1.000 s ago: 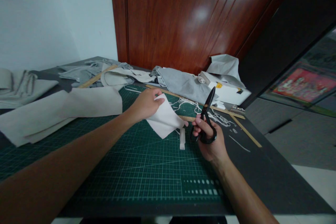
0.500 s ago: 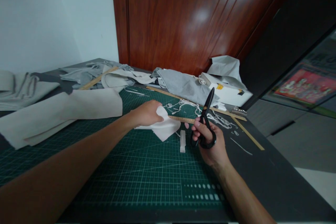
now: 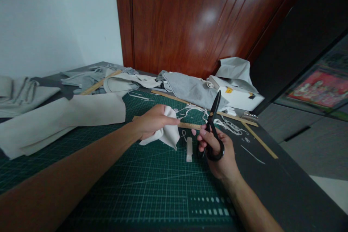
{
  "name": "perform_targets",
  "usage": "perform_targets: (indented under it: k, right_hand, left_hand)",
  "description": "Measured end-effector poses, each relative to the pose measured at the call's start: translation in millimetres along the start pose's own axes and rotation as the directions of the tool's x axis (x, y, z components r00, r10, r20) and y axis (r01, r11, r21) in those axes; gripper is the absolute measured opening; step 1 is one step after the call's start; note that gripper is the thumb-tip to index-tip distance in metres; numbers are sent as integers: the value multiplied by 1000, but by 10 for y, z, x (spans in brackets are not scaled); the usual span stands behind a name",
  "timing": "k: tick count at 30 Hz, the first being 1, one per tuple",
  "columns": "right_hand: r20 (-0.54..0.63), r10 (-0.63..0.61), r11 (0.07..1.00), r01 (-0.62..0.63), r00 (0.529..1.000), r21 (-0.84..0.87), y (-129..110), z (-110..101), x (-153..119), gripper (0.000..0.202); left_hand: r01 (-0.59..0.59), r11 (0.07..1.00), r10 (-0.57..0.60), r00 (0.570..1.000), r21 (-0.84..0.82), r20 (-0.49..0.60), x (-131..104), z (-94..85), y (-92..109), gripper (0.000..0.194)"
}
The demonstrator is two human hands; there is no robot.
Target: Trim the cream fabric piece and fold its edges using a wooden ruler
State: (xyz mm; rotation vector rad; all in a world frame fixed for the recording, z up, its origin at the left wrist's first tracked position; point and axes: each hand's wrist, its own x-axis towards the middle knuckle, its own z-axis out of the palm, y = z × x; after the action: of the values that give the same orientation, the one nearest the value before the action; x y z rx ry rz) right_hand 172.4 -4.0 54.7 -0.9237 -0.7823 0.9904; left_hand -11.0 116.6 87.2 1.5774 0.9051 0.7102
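My left hand [image 3: 155,122] is closed on a piece of white fabric [image 3: 170,136], which bends and hangs over the green cutting mat [image 3: 146,185]. In my right hand [image 3: 219,148] is a pair of black scissors [image 3: 214,110], blades together and pointing up and away from me. Between the hands, a small off-white fabric strip [image 3: 189,149] lies on the mat, with a pink oval piece [image 3: 194,132] just beyond it. A wooden ruler [image 3: 189,125] lies behind the fabric, partly hidden by my left hand.
Long cream fabric pieces [image 3: 98,108] lie at the left, with folded fabric [image 3: 40,92] behind. Grey cloth [image 3: 187,85] and a white box [image 3: 239,96] line the back. Tangled white cord [image 3: 231,127] and another ruler [image 3: 261,140] are at the right.
My left hand has turned and lifted the white fabric, which now hangs more upright and farther left, uncovering more of the ruler. The right hand with the scissors has hardly moved.
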Motion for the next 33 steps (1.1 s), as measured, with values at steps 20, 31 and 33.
perform_targets:
  k: [20,31,33]
  right_hand:
    - [102,-44,951,73,994,-300,52,62,-83,48]
    - [238,-192,914,261,952,-309,54,-22,-134,51]
    - [266,-194,914,272,944,-301,46,-29,-144,53]
  left_hand:
    - [-487,770,600,772,412,-209,14,-95,302,30]
    - [-715,621,784,562,322,-264,154,-36,977,33]
    - [-725,596,803,530,345,-274,176,-53,1003,36]
